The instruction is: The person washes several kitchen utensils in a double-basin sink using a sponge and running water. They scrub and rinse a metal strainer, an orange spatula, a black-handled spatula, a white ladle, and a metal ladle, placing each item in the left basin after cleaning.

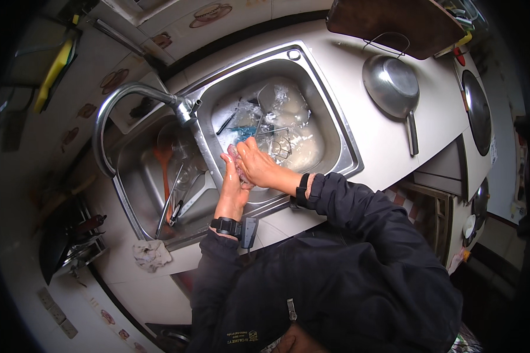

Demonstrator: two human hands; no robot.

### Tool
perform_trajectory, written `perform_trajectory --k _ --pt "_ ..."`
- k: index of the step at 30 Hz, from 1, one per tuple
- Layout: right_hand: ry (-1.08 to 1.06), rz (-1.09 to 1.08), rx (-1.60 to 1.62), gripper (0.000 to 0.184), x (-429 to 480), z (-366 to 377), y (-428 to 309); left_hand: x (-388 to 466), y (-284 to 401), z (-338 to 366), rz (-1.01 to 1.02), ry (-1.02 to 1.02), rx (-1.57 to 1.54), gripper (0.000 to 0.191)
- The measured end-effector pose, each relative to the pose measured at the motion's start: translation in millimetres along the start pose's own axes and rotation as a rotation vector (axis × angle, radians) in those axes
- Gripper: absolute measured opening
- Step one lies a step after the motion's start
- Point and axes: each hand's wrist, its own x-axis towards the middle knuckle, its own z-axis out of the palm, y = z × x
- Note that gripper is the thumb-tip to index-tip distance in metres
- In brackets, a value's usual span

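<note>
Both wet hands meet over the near left corner of the right sink basin (335,145). My left hand (233,189) and my right hand (258,165) are closed around a crumpled pinkish cloth (236,159), pressed between them. Beyond the hands, cloudy water stands in the basin. In it lie a wire utensil (279,143), a blue item (243,132), a thin dark-handled utensil (228,123) and a rounded, partly submerged piece whose kind I cannot tell.
A curved metal faucet (100,119) arches over the left basin (132,176), which holds an orange spatula (164,172), a clear glass vessel (170,137) and other utensils. A crumpled rag (151,256) lies at the counter's left. An overturned metal pan (391,86) rests on the right counter.
</note>
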Motion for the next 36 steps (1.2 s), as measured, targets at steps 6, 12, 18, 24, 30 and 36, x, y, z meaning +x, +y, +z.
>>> perform_trajectory --k 6,12,18,24,30,36 --pt "0.143 -0.006 -0.063 0.023 22.4 -8.9 32.9 -3.5 -0.2 -11.1 -0.082 -0.105 0.104 0.039" --pt "0.347 0.098 -0.078 0.033 20.4 -6.8 42.0 -14.2 2.1 -4.8 -0.092 -0.141 0.018 0.03" --pt "0.229 0.275 0.348 0.052 18.7 11.7 27.8 -23.6 3.2 -1.7 -0.057 -0.153 0.103 0.032" --pt "0.356 0.638 0.428 0.046 39.9 -9.0 24.0 -41.4 -5.1 11.2 -0.06 -0.239 0.209 0.02" --pt "0.296 0.457 1.026 0.03 47.8 -26.5 20.9 -53.1 -1.4 21.1 -0.033 -0.23 0.231 0.019" --pt "0.323 0.368 1.55 0.035 52.1 -39.3 21.3 -62.9 -1.4 20.4 -0.071 -0.335 0.114 0.019"
